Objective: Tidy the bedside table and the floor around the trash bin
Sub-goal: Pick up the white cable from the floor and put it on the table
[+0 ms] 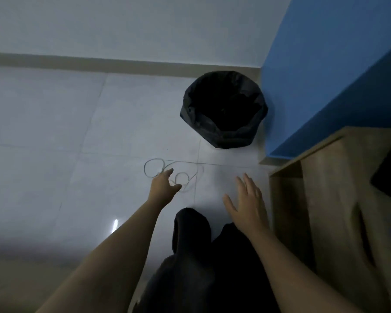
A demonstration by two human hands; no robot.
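A thin white cable (152,168) lies in loose loops on the pale tiled floor, in front of the trash bin (224,109), which is lined with a black bag. My left hand (164,185) is low over the cable's middle loops, fingers spread and touching or nearly touching it; no grip shows. My right hand (246,199) hovers flat and open to the right, holding nothing, between the cable and the wooden bedside table (325,199). Only the table's near corner and side show.
A blue wall (314,75) stands right of the bin, behind the bedside table. A grey skirting board (99,62) runs along the white back wall. My dark trouser legs (190,240) fill the bottom centre. Bare floor tiles (43,132) spread to the left.
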